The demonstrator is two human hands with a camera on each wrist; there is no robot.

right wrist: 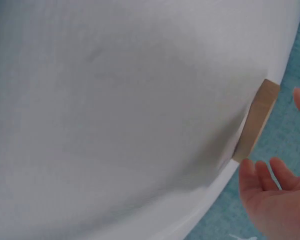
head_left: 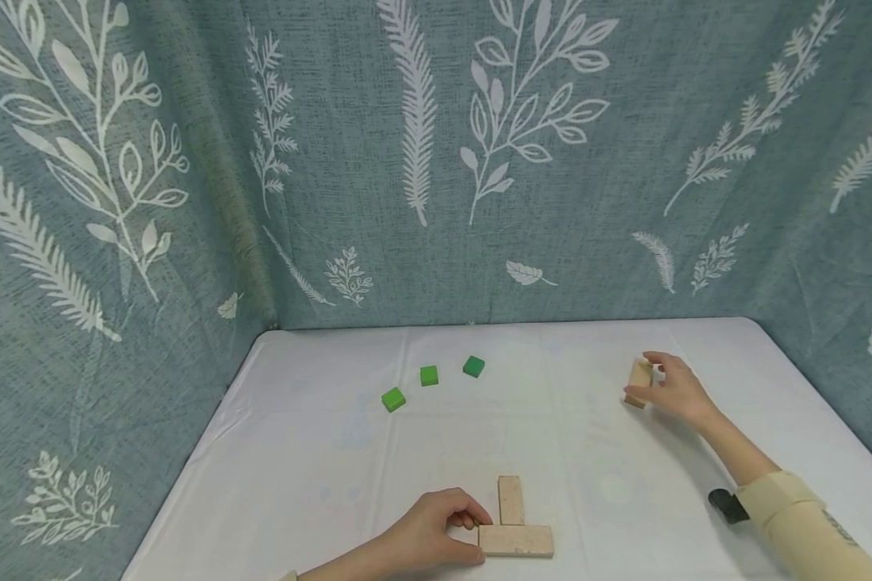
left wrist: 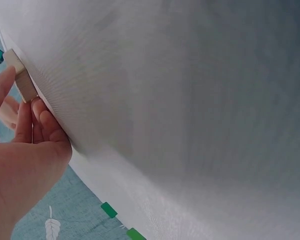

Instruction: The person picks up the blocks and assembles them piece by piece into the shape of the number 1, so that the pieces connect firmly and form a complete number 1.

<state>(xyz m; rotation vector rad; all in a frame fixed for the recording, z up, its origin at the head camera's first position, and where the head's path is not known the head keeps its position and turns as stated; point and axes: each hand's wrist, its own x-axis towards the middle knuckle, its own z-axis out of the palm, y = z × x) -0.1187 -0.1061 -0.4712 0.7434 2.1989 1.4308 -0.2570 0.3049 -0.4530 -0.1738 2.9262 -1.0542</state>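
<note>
My left hand (head_left: 436,528) is at the left end of a pale wooden block (head_left: 516,541) lying crosswise near the table's front, thumb at its near corner and fingertips at the far one. A second wooden block (head_left: 510,500) stretches away from its far side, making a T shape. At the far right my right hand (head_left: 672,391) is spread around another wooden block (head_left: 640,374). In the right wrist view this block (right wrist: 258,120) rests on the cloth, fingertips by one end, the thumb apart from it.
Two light green pieces (head_left: 393,399) and a darker green piece (head_left: 474,366) lie at the back, left of centre. A white cloth (head_left: 320,452) covers the table. Leaf-patterned curtains (head_left: 436,161) hang behind it and along its sides. A black object (head_left: 728,506) shows beside the right sleeve.
</note>
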